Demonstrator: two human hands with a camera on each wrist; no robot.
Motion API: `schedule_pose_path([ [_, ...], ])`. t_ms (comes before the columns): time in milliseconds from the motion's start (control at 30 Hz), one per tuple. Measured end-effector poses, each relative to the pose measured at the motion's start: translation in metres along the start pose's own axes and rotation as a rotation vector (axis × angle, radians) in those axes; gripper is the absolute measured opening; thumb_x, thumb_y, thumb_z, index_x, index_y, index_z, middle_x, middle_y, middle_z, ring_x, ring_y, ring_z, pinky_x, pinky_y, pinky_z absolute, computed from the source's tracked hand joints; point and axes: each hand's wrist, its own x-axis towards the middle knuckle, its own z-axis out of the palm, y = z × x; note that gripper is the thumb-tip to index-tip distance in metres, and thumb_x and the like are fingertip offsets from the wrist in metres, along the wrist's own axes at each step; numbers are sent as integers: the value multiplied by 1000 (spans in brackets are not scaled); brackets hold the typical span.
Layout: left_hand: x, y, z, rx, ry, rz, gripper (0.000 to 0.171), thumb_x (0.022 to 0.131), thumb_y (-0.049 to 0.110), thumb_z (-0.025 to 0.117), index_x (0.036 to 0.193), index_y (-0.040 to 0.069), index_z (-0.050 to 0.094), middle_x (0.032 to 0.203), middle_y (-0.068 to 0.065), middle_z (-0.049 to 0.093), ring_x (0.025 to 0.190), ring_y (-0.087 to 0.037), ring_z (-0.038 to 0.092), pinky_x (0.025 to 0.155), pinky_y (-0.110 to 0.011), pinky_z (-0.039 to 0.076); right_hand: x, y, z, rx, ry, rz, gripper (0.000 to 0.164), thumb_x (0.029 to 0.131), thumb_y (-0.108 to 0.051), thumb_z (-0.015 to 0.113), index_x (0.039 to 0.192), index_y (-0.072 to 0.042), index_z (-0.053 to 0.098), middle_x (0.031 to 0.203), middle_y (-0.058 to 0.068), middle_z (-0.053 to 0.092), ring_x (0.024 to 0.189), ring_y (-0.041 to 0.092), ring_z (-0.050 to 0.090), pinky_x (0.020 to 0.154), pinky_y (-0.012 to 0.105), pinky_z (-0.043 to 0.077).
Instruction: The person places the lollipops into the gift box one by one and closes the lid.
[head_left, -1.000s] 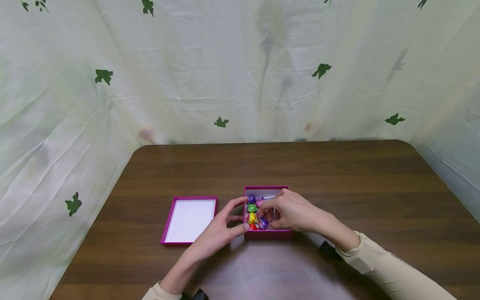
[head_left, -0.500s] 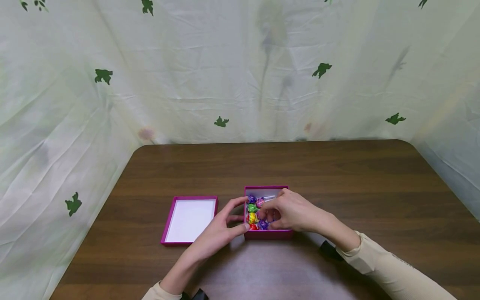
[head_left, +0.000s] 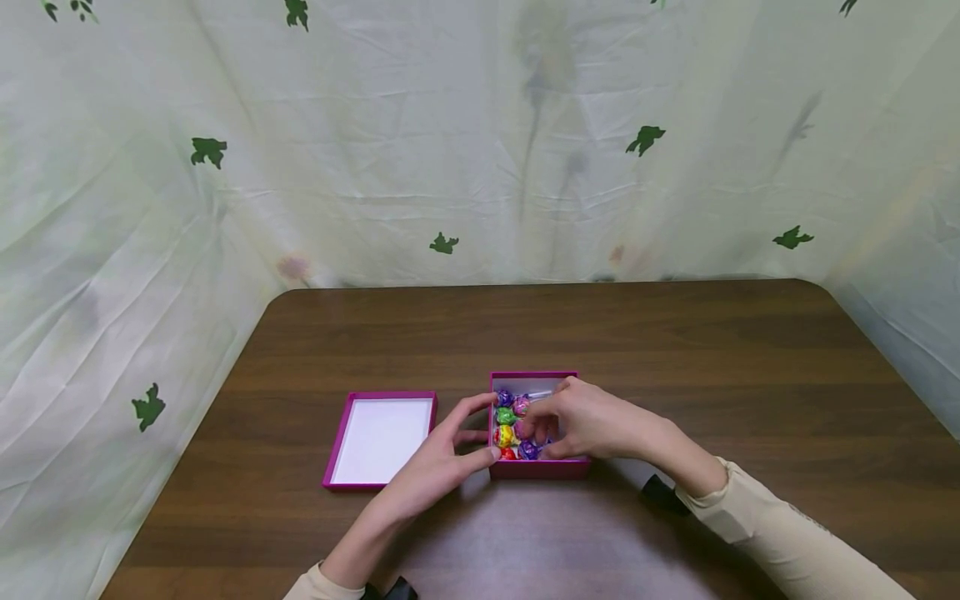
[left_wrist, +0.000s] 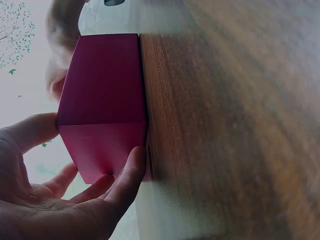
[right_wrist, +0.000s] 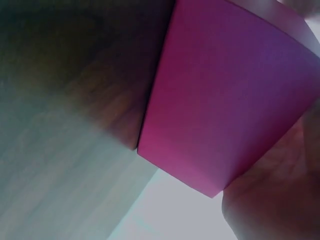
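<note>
A magenta box [head_left: 538, 470] stands uncovered on the table, holding several lollipops in bright wrappers, among them green [head_left: 506, 415] and yellow [head_left: 505, 435] ones. A white stick [head_left: 540, 394] shows near its far side. My left hand [head_left: 438, 467] rests on the box's left side, thumb at the near corner and fingers spread along the wall, as the left wrist view also shows. My right hand [head_left: 588, 423] reaches in from the right with curled fingers, by a purple lollipop [head_left: 528, 450] that it seems to pinch. The palm hides the box's right half and the exact grip.
The magenta-edged lid [head_left: 382, 440] lies left of the box with its white inside facing up. Brown wooden tabletop [head_left: 675, 350] extends around both. Behind the table hangs a pale curtain [head_left: 480, 167] with green leaf shapes.
Hardly anything differs. The right hand's fingers shift very slightly inside the box; the left hand, box and lid keep their places.
</note>
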Motion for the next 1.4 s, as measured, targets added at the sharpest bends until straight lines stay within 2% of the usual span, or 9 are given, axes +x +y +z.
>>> schedule_pose_path([
  [133, 0, 0, 0, 2, -2, -1, 63, 91, 18, 68, 147, 27, 41, 153, -2, 33, 122, -31, 53, 92, -52, 45, 0, 1, -3, 78, -10, -25, 24, 78, -13, 82, 98, -21, 71, 86, -13, 66, 81, 4, 61, 76, 26, 51],
  [233, -1, 0, 0, 0, 0, 0, 63, 91, 18, 68, 147, 27, 41, 153, -1, 33, 122, -31, 54, 92, -52, 45, 0, 3, -5, 105, 4, -38, 21, 81, -12, 79, 99, -21, 72, 88, -14, 67, 83, 4, 62, 78, 28, 51],
  [500, 0, 1, 0, 3, 2, -14, 62, 91, 20, 68, 147, 27, 41, 153, -3, 33, 122, -32, 53, 93, -53, 45, -6, 4, -12, 245, 189, -41, 15, 89, -15, 74, 103, -19, 71, 100, -8, 70, 93, 8, 63, 83, 42, 51],
  [667, 0, 2, -1, 0, 3, -26, 62, 91, 22, 68, 147, 27, 41, 153, -4, 32, 123, -32, 52, 93, -54, 45, -12, 1, -18, 303, 270, 10, 18, 91, -17, 72, 109, -18, 70, 105, -1, 70, 94, 11, 62, 81, 43, 50],
  [800, 0, 2, -1, 6, 7, -34, 62, 91, 22, 68, 147, 27, 41, 153, -4, 32, 123, -32, 52, 93, -55, 45, -19, -4, -20, 365, 297, 45, 20, 92, -16, 70, 112, -16, 70, 109, 2, 68, 95, 13, 61, 83, 38, 51],
  [933, -2, 4, -2, 40, 12, -34, 61, 92, 24, 68, 147, 28, 41, 153, -3, 34, 123, -32, 52, 92, -55, 45, -27, -10, -19, 410, 301, 60, 20, 94, -18, 69, 113, -22, 68, 110, 2, 68, 96, 14, 62, 84, 34, 51],
  [1033, -6, 6, -5, 87, 19, -29, 59, 93, 29, 67, 146, 31, 42, 152, -1, 36, 124, -30, 52, 92, -55, 46, -32, -16, -19, 438, 288, 67, 20, 94, -21, 68, 114, -27, 67, 110, -2, 68, 95, 13, 62, 83, 35, 52],
  [1200, -17, 14, -18, 179, 99, 8, 55, 93, 30, 68, 143, 34, 46, 148, -2, 45, 122, -26, 56, 90, -50, 48, -35, -30, -15, 489, 287, 73, 23, 94, -22, 68, 116, -29, 66, 110, -8, 66, 96, 14, 62, 79, 37, 53],
  [1400, -38, 25, -44, 214, 221, 39, 47, 94, 24, 68, 137, 34, 52, 138, -6, 54, 114, -27, 61, 85, -42, 53, -30, -55, -2, 508, 303, 44, 25, 95, -28, 67, 119, -34, 63, 111, -9, 65, 99, 14, 61, 83, 36, 51],
])
